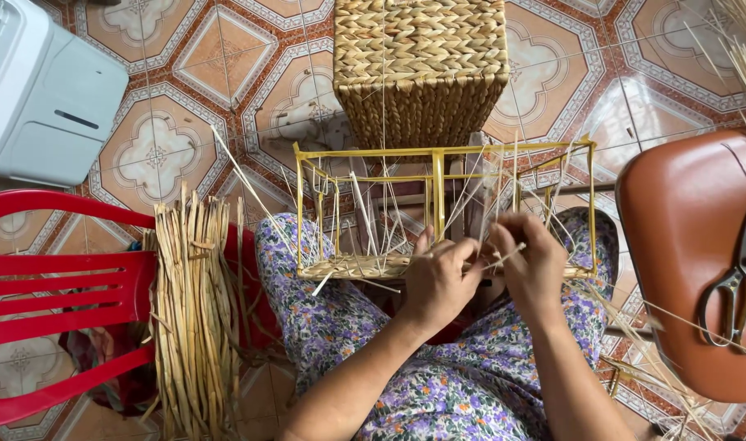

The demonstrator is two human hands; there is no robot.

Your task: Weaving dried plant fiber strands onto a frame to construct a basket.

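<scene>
Left hand (438, 278): mine, fingers pinched on a straw strand (504, 257) at the woven edge.
Right hand (532, 265): mine, gripping the same strand.
Yellow frame (438, 196): on my lap.

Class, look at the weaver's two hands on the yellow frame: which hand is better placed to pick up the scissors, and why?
Probably the right hand. The scissors lie on the brown seat at the person's right, while the left hand sits further away, pressed against the woven strip on the yellow frame.

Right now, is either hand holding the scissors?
No, the scissors lie on the brown chair seat, while the left hand and right hand work the straw on the yellow frame.
</scene>
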